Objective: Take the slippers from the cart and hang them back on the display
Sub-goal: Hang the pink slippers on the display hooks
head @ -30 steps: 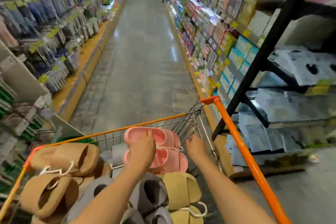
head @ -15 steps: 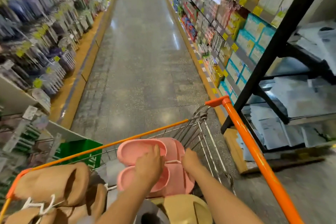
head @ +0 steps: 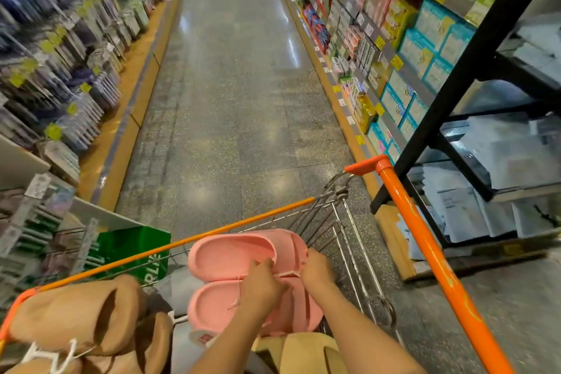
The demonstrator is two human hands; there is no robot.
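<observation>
Gripping the pink slippers (head: 243, 276) from both sides, the left hand (head: 262, 287) and right hand (head: 317, 267) now pinch their white cord; the pair has risen above the cart (head: 349, 215), ready to carry to the display.

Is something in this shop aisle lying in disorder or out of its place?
Yes. Loose white papers lie scattered on the bottom of the black metal rack at right, unlike the tidy shelves nearby.

Orange-railed wire cart (head: 343, 222), pink slippers (head: 230, 258) on top, tan slippers (head: 79, 316) at left
</observation>
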